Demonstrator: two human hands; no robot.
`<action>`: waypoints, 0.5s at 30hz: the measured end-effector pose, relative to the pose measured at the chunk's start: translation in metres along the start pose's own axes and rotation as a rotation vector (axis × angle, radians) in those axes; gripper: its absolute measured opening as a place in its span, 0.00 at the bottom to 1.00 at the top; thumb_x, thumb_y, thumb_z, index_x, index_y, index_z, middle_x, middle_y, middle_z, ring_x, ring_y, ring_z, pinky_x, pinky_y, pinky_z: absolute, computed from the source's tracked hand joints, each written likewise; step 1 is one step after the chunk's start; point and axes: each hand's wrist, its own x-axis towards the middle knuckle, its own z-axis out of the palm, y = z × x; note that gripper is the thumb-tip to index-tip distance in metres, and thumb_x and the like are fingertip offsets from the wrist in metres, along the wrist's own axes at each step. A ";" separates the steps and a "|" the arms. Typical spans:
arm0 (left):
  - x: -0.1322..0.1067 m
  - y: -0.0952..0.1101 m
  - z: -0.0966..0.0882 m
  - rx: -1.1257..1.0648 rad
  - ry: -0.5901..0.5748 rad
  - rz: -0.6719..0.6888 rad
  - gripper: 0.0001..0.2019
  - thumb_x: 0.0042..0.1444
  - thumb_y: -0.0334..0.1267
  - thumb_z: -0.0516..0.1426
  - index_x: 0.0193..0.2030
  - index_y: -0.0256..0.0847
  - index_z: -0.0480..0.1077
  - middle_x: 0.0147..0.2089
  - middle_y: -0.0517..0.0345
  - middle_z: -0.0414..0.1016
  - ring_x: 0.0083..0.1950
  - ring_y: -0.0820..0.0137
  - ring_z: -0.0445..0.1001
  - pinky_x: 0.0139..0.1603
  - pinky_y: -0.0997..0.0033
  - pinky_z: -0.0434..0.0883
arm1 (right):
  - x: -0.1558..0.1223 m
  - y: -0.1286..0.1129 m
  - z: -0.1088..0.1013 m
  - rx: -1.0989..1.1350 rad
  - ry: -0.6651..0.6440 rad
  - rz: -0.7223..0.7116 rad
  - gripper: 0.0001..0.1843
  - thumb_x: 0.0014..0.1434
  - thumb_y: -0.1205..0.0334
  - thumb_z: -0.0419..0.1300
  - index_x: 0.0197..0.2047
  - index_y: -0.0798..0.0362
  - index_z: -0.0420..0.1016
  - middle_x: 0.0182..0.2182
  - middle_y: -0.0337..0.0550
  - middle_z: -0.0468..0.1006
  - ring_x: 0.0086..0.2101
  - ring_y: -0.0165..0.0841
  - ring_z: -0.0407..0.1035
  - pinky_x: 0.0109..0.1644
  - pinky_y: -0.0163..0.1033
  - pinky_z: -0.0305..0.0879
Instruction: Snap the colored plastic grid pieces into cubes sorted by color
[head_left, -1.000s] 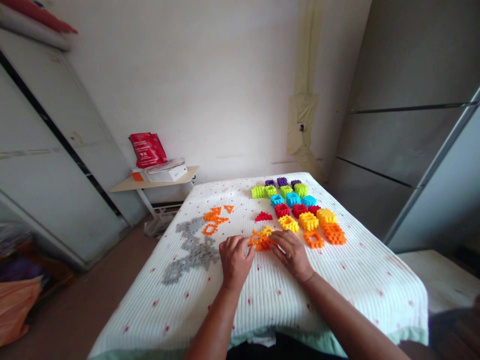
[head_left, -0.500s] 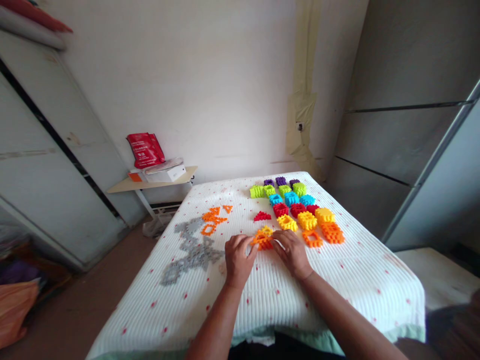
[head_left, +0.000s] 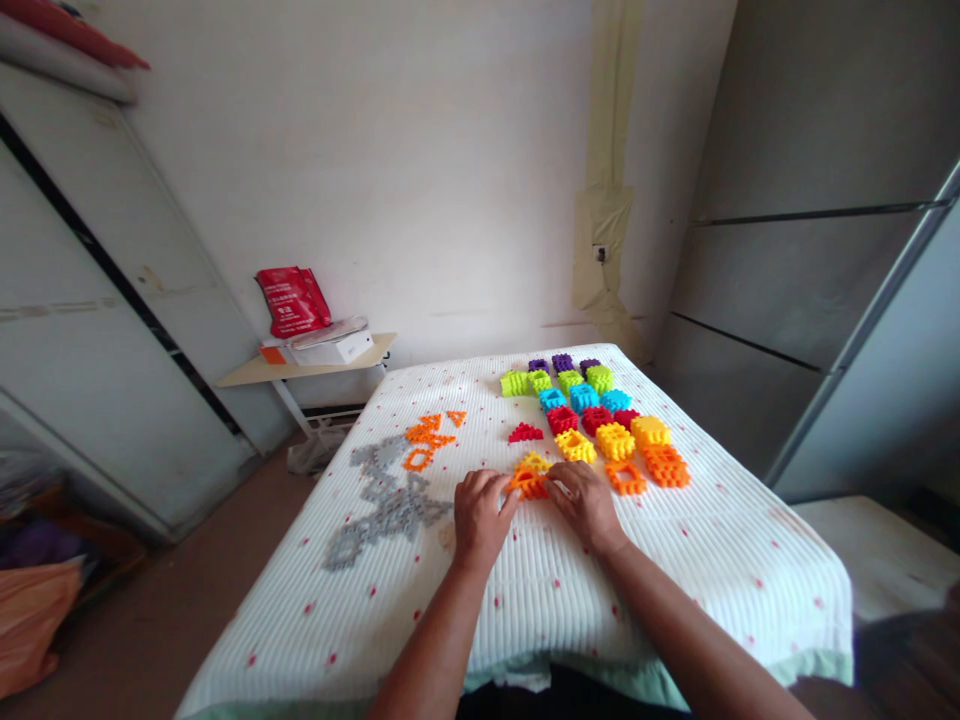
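Between my two hands an orange building block (head_left: 530,485) rests on the white quilted cover (head_left: 525,590). My left hand (head_left: 482,515) has its fingers closed at the block's left side. On the right side my right hand (head_left: 583,503) pinches the same block. A yellow piece (head_left: 535,461) shows just behind it, partly hidden. Right of my right hand lie an orange open piece (head_left: 625,477) and an orange cube-like block (head_left: 666,465). A flat red triangular piece (head_left: 526,432) lies beyond my hands.
Rows of yellow (head_left: 576,446), red (head_left: 562,419), blue (head_left: 583,397), green (head_left: 514,383) and purple blocks (head_left: 562,363) stretch toward the far edge. Loose orange pieces (head_left: 418,459) and grey pieces (head_left: 390,512) lie at the left. A side table (head_left: 247,374) holds a red bag (head_left: 289,302).
The orange piece held on top, slightly raised and tilted before, now sits lower on the block. Both hands stay at the block's sides, almost unmoved.
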 end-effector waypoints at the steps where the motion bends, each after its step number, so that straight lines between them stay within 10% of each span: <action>1: 0.000 0.000 0.000 0.001 -0.003 -0.001 0.06 0.51 0.35 0.59 0.37 0.42 0.73 0.37 0.55 0.75 0.41 0.67 0.70 0.43 0.66 0.65 | 0.000 0.000 0.000 -0.002 0.001 0.003 0.09 0.61 0.62 0.52 0.34 0.52 0.72 0.32 0.45 0.76 0.34 0.35 0.69 0.39 0.42 0.67; 15: 0.000 0.005 -0.002 0.030 -0.033 -0.008 0.07 0.51 0.37 0.59 0.38 0.43 0.72 0.38 0.55 0.74 0.42 0.66 0.70 0.42 0.65 0.65 | -0.001 -0.003 -0.001 -0.003 -0.008 0.038 0.08 0.60 0.60 0.52 0.37 0.52 0.71 0.34 0.46 0.76 0.36 0.37 0.69 0.40 0.43 0.68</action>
